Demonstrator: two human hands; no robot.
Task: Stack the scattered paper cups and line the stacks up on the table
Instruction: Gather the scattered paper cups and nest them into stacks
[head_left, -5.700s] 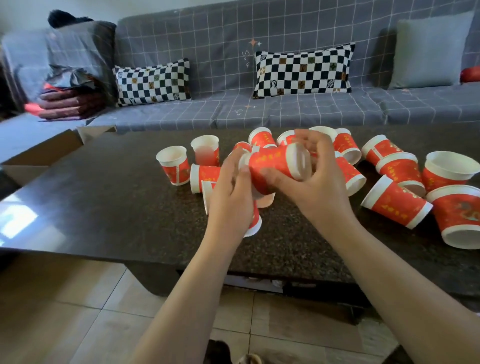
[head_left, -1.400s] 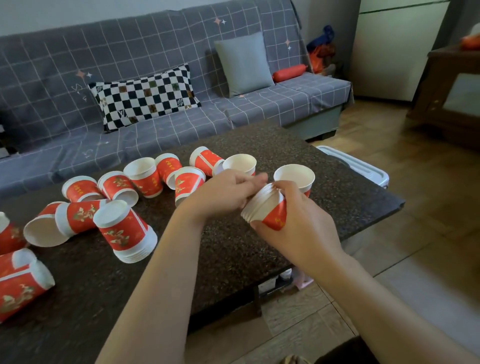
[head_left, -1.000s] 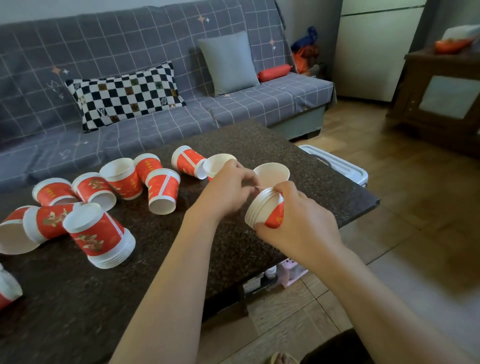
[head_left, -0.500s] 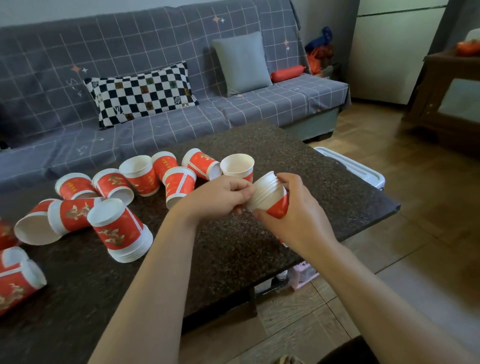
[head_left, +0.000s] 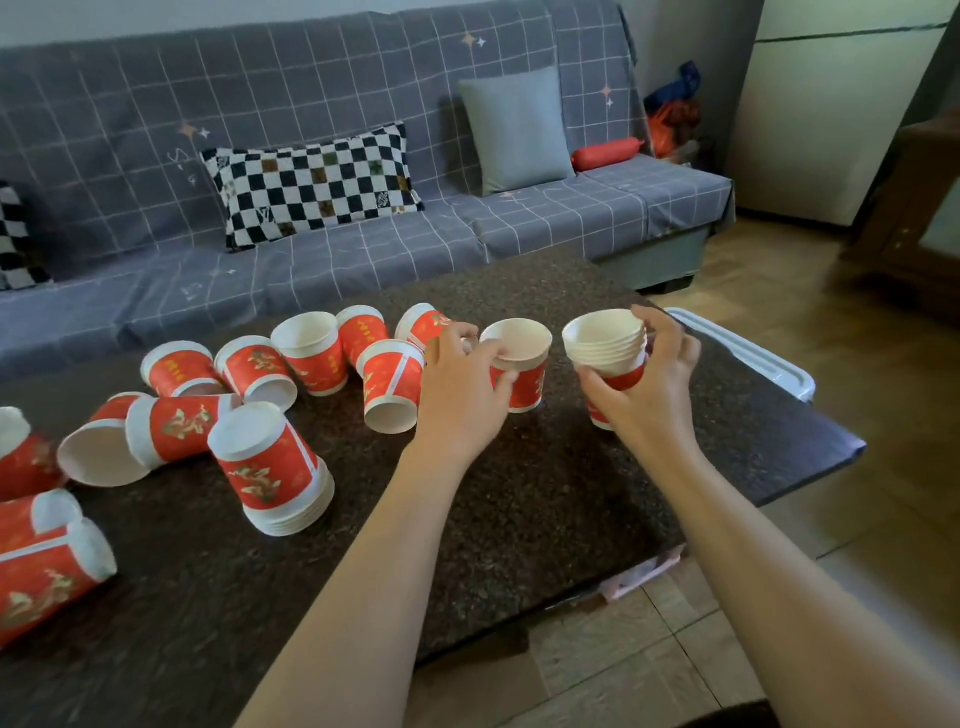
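My right hand (head_left: 652, 392) grips an upright stack of red-and-white paper cups (head_left: 608, 353), mouth up, near the table's right end. My left hand (head_left: 457, 384) closes around a single upright cup (head_left: 519, 364) just left of that stack; the cup stands on the dark table (head_left: 519, 493). An upside-down stack of cups (head_left: 270, 470) stands further left. Several loose cups (head_left: 389, 384) lie or stand scattered behind and to the left.
A grey checked sofa (head_left: 311, 249) with a checkered pillow (head_left: 311, 184) runs behind the table. A white plastic bin lid (head_left: 753, 353) shows past the table's right edge. The table's near right corner (head_left: 852, 447) drops to a tiled floor.
My hands have parted: the right one turned the stack mouth up and holds it alone. My left hand moved to the single upright cup beside it.
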